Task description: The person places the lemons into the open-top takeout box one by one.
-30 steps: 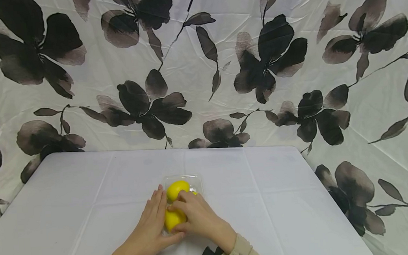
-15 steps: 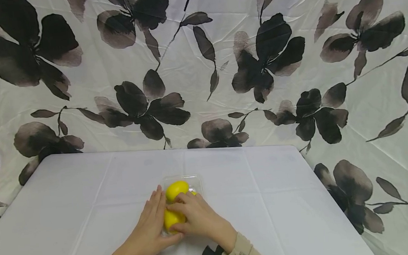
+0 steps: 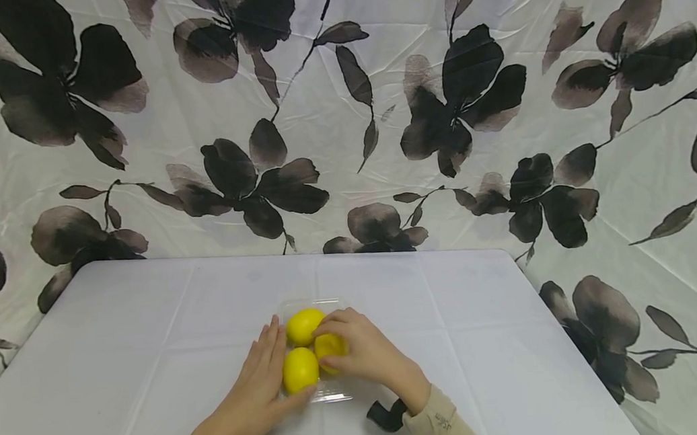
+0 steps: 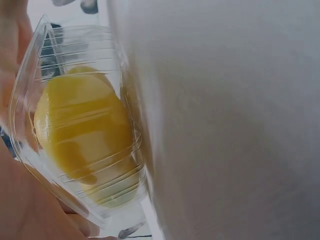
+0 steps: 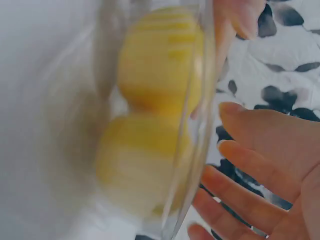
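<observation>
Three yellow lemons lie in a clear plastic container (image 3: 333, 398): a back lemon (image 3: 305, 326), a front lemon (image 3: 300, 372) and a right lemon (image 3: 331, 349). My left hand (image 3: 252, 386) rests along the container's left side with straight fingers, the thumb across the front corner. Over the right lemon is my right hand (image 3: 364, 348), fingers and thumb spread apart around it. In the right wrist view its fingertips (image 5: 230, 108) hang at the container's rim, apart from the lemons behind the blurred wall. The left wrist view shows a lemon (image 4: 82, 127) through the ribbed wall.
A white cloth covers the table (image 3: 454, 345). Behind it hangs a white curtain (image 3: 347, 110) with dark flowers. Black straps (image 3: 387, 415) show at both wrists, by beige sleeves.
My right hand has moved right, off the front lemon and over to the right lemon, so the front lemon is uncovered. My left hand has stayed at the container's side.
</observation>
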{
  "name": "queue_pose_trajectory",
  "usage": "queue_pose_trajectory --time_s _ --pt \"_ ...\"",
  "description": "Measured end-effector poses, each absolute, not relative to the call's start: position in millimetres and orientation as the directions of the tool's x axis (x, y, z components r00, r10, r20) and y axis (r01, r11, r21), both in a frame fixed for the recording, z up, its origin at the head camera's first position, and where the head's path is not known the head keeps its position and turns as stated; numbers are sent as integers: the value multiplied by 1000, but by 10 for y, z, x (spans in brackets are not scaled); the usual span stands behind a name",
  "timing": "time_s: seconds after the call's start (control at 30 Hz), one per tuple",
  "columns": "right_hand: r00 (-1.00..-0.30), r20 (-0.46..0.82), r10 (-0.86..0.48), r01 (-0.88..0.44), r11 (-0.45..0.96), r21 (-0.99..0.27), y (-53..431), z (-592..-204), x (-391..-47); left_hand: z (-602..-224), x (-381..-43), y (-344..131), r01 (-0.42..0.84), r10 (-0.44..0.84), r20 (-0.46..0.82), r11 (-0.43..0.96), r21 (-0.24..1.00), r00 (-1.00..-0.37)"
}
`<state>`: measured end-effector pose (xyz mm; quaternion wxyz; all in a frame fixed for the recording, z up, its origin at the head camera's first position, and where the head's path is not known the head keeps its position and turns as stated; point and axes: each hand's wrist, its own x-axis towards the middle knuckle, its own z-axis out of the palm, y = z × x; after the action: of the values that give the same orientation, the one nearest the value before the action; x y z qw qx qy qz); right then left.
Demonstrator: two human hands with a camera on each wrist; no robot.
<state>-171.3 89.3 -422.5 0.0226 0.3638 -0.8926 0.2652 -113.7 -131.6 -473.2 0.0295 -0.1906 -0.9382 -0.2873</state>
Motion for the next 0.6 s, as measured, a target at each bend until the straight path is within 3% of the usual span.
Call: queue_pose_trajectory --time_s 0.17,0.6 --pt "-746 203 -635 -656 647 -389 987 -4297 -1752 -4730 -1122 -1315 388 342 188 752 533 -921" --pt "-751 211 -626 -647 633 -425 1037 -4404 -1762 -4738 -1107 -1287 377 327 191 756 535 -926"
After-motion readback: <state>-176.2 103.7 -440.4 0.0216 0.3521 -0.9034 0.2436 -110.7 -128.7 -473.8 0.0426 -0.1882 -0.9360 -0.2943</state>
